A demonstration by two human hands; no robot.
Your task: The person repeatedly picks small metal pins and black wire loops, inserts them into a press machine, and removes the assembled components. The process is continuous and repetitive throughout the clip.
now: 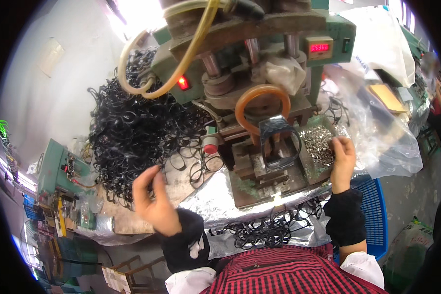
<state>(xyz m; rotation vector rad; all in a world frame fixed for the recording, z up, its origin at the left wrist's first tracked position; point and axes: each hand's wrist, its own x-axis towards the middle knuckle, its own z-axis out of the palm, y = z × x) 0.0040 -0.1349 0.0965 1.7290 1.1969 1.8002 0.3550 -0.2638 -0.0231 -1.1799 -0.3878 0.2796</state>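
Observation:
My left hand [156, 205] is raised in front of a big heap of black looped straps [132, 122]. Its thumb and fingers are slightly curled and apart, and I see nothing between them. My right hand [343, 164] is at the right edge of a tray of small shiny metal pieces [318, 143]. Its fingertips are pinched together, and whatever they hold is too small to make out. Between the hands, a black strap loop [281, 128] sits at the tooling of a green press [267, 179], with neither hand touching it.
An orange ring [238, 110] surrounds the press's working area. A red button [210, 148] stands left of the tooling. More black straps [264, 230] lie on foil at the near edge. A blue basket [376, 215] and clear plastic bags [392, 147] are at the right.

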